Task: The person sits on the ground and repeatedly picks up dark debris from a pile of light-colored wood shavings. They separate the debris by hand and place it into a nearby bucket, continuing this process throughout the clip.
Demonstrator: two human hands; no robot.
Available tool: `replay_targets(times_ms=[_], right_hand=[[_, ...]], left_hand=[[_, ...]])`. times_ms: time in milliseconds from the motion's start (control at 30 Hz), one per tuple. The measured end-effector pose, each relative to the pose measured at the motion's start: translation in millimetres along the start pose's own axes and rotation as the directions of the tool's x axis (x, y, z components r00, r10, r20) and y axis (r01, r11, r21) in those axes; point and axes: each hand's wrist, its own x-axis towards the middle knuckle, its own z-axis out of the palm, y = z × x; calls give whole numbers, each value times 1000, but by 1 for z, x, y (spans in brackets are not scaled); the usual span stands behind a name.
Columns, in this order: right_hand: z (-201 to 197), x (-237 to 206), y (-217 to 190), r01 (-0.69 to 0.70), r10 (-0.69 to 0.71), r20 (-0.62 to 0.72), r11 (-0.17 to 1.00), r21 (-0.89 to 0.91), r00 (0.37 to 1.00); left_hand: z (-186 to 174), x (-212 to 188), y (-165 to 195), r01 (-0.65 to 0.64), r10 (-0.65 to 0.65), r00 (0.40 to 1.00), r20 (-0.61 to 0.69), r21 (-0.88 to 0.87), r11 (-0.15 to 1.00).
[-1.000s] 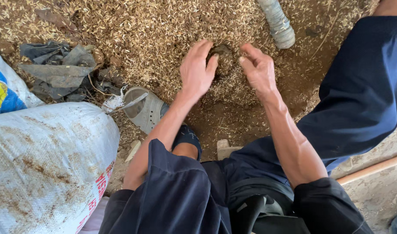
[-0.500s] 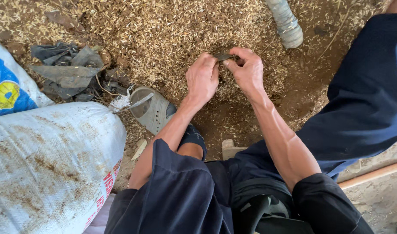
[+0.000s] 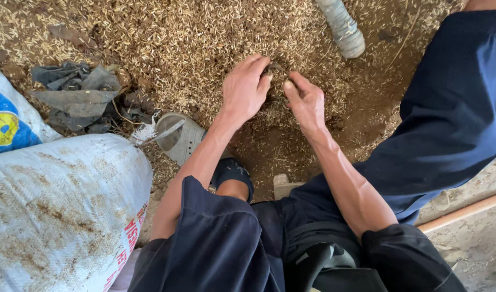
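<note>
A small dark clump (image 3: 274,67) is seen between the two hands, just above the layer of grain husks (image 3: 194,48) that covers the earth floor (image 3: 291,151). The clump is pinched by the curled fingers (image 3: 263,81) of the left hand (image 3: 243,89), and it is touched from the other side by the right hand (image 3: 306,103), whose thumb and forefinger are bent toward it; whether the right fingers really grip it cannot be told. What the clump is made of is too small to be told.

Both forearms are stretched forward from dark blue sleeves (image 3: 215,238). A leg in dark blue trousers (image 3: 448,108) is bent at the right side. A grey sandal (image 3: 177,135) is lying near the left forearm, with the husks around it. Further to the left, crumpled grey rags (image 3: 74,92) are placed on the floor. A big white woven sack (image 3: 53,211), dusty with husks, is filling the lower left corner, and a second sack with a blue print (image 3: 10,113) is behind it. A grey ribbed hose (image 3: 342,27) is lying at the top, well apart from the hands.
</note>
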Motion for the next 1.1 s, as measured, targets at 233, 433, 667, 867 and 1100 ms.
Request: replay_targets(times_ms=[233, 433, 667, 867, 1100], right_hand=[[10, 22, -14, 26, -28, -19, 995, -96, 999], [7, 49, -22, 380, -359, 125, 877, -294, 925], [-20, 19, -16, 116, -105, 64, 974, -193, 992], [-3, 11, -16, -52, 53, 9, 996, -78, 999], [1, 32, -24, 45, -24, 84, 965, -260, 996]], left_hand=[[7, 4, 10, 383, -365, 897, 251, -27, 923], [9, -24, 17, 429, -451, 893, 6, -319, 845], [1, 0, -2, 125, -123, 991, 50, -54, 991], [11, 21, -5, 169, -161, 923, 350, 9, 986], [13, -2, 7, 242, -239, 955, 175, 1, 970]])
